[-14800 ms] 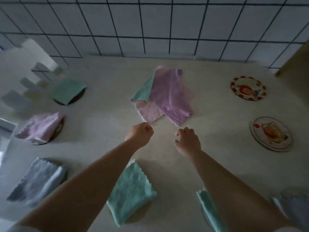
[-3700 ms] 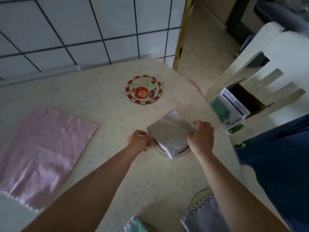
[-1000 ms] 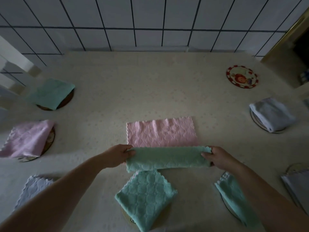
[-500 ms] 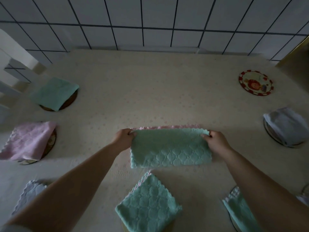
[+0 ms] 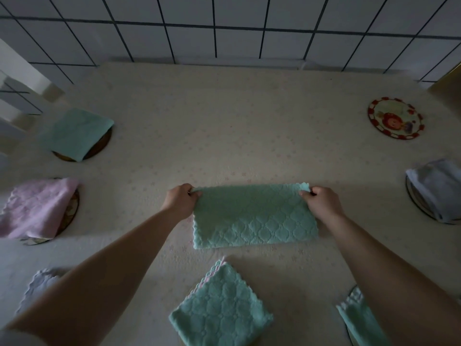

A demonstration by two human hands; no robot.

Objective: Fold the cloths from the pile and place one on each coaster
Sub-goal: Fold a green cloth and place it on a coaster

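Note:
A green cloth (image 5: pixel 254 217) lies folded in half, green side up, in the middle of the table. My left hand (image 5: pixel 180 202) pinches its far left corner and my right hand (image 5: pixel 321 203) pinches its far right corner. One bare coaster (image 5: pixel 395 118) with a red rim sits at the far right. Folded cloths lie on other coasters: a green one (image 5: pixel 74 133) at far left, a pink one (image 5: pixel 37 208) at left, a green one (image 5: pixel 219 313) near me, a pale blue one (image 5: pixel 439 188) at right.
A pale cloth (image 5: pixel 40 288) shows at the near left behind my forearm, and a green cloth (image 5: pixel 361 320) at the near right. A tiled wall (image 5: pixel 224 28) backs the table (image 5: pixel 224 121). A white chair (image 5: pixel 15 96) stands at the far left.
Both hands carried the cloth's near edge away from me over the pink side, so the cloth now lies folded in half with only green showing.

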